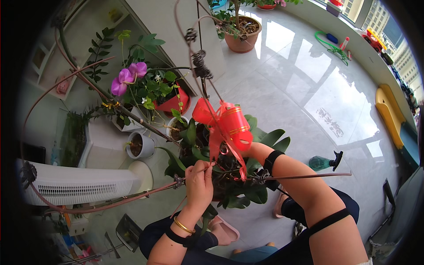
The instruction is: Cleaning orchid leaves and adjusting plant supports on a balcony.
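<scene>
My left hand (199, 184) is at the middle of the view, thumb and forefinger pinched at the tail of a red ribbon bow (232, 124) with gold stripes. My right hand (249, 149) reaches in behind the bow, which hides most of it, so its fingers cannot be seen. Below and around both hands spreads a potted orchid with broad green leaves (246, 196). Brown support rods (132, 199) with dark coiled ties (179, 181) arch round the plant. A long stem (139, 121) runs up left to purple orchid flowers (123, 81).
Left stand a grey pot (141, 144), a white slatted appliance (82, 184) and a red planter (179, 99). A terracotta pot (243, 38) is at the top. A green spray bottle (320, 163) lies right of the orchid; a yellow slide (389, 116) stands by the window.
</scene>
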Demonstrator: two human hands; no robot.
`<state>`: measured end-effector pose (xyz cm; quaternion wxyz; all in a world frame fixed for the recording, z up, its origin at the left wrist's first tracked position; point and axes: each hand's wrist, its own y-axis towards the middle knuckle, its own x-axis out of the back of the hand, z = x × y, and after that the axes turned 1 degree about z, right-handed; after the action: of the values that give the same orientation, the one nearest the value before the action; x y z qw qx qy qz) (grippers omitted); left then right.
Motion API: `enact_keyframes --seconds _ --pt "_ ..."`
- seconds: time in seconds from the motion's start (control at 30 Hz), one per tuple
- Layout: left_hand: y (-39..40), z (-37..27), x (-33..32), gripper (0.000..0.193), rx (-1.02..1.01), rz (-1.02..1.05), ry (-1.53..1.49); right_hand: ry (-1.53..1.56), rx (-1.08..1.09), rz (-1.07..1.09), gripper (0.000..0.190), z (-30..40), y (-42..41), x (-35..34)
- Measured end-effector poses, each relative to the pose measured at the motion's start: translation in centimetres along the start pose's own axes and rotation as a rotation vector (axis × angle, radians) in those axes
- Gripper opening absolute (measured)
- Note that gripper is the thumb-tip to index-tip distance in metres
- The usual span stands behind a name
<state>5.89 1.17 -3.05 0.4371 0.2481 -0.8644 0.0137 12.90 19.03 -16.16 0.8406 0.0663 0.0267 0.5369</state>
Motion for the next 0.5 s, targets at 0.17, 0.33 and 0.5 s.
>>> enact_keyframes --seconds 0.17,0.33,0.5 --pt "0.1 0.0 0.0 0.013 -0.019 -0.012 0.003 0.082 0.047 -0.005 0.023 1.1 1.3 -0.3" --pt "0.3 -0.2 -0.1 0.013 -0.007 0.005 0.008 0.161 0.095 -0.020 0.023 2.1 2.1 0.6" --pt "0.3 -0.1 -0.1 0.013 0.002 0.009 0.020 0.247 0.149 -0.037 0.022 3.3 2.7 0.9"
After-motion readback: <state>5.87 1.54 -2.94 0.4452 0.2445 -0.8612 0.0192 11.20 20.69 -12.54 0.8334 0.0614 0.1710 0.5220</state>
